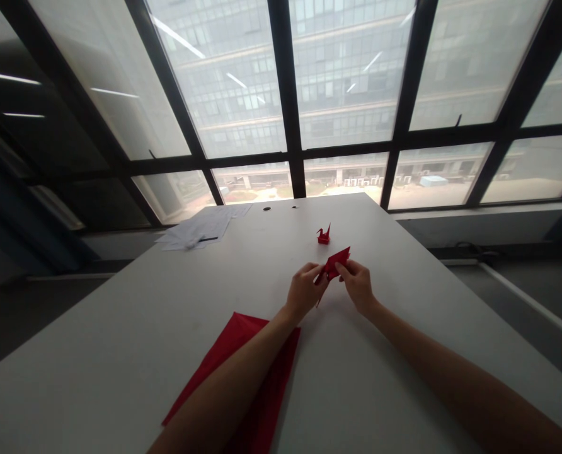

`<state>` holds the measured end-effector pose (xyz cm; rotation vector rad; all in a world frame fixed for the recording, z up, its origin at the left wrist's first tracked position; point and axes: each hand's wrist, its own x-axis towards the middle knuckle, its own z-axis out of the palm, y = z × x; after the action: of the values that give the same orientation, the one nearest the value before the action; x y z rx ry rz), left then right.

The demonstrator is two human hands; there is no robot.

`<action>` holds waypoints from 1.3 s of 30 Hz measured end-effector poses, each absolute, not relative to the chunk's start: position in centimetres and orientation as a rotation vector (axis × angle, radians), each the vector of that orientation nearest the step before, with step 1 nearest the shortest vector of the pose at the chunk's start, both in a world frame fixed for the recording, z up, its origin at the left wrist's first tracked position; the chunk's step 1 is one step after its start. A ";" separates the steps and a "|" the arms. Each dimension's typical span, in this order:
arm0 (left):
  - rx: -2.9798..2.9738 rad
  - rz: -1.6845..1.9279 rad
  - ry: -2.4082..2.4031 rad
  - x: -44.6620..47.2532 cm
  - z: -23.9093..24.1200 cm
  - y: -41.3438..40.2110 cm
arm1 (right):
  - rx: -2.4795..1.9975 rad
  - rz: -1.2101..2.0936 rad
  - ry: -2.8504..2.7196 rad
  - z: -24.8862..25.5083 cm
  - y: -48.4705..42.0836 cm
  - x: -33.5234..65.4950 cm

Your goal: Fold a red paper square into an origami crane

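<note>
Between my two hands, just above the white table, is a small piece of folded red paper (338, 260) with pointed ends. My left hand (304, 290) pinches its lower left part, and a thin red point sticks out below those fingers. My right hand (358, 284) grips the right side, its thumb lying on the paper's face. Behind the hands a finished-looking red paper crane (324, 236) stands upright on the table, touched by neither hand. Red paper sheets (281, 384) lie under my left forearm, which hides part of them.
The white table (120, 353) narrows away toward large dark-framed windows (290, 94). At its far left lie loose printed papers (200, 224) with a dark pen (208, 239) on them. Near the far edge are round holes (266, 209) in the tabletop.
</note>
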<state>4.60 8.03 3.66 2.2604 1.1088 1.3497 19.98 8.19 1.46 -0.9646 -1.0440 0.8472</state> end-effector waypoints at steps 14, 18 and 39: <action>1.676 1.239 0.898 4.3 2.6 9.7 | -0.988 0.798 -1.091 1.3 8.9 21.1; 1.840 1.332 1.016 4.6 2.6 9.1 | -0.992 0.772 -1.133 1.4 8.5 20.9; 2.191 1.390 1.313 4.3 3.4 8.9 | -1.152 0.480 -1.389 2.5 8.3 21.6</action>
<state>4.34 8.91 3.44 2.1913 1.3131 1.3900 21.58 8.26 2.49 -1.1518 -1.3887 0.4797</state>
